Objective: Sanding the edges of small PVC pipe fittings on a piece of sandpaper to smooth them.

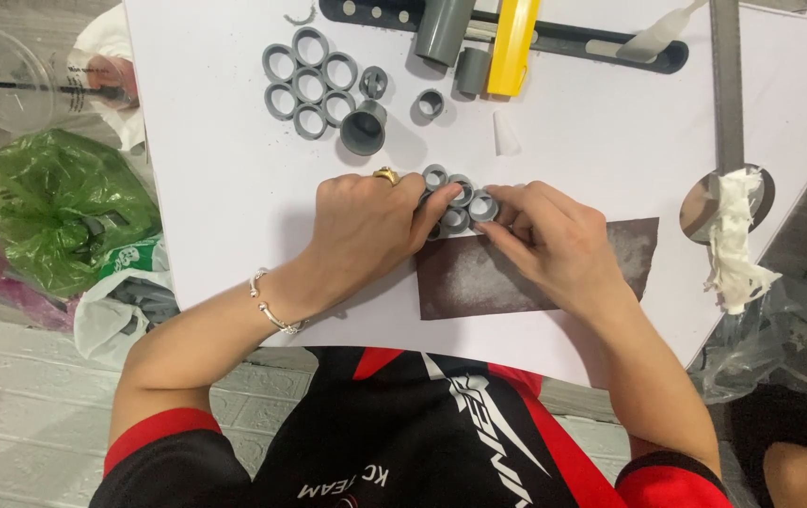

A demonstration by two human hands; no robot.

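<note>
White table (pixel 234 188): both hands' curled fingers (pixel 441 202) pinch grey rings (pixel 460 199).

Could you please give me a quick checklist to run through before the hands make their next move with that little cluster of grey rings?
1. Both hands on the cluster: ok. The left hand and right hand press the small grey rings from either side.
2. Rings packed side by side: ok for the ones that show; some are hidden under fingers.
3. Cluster sits flat on the white table: cannot tell, fingers cover its near edge.
4. Dark sheet clear of the rings: cannot tell, the right hand covers where they meet.
5. Finished ring cluster apart from the work: ok.
6. Loose grey fittings clear of the hands: ok.
</note>
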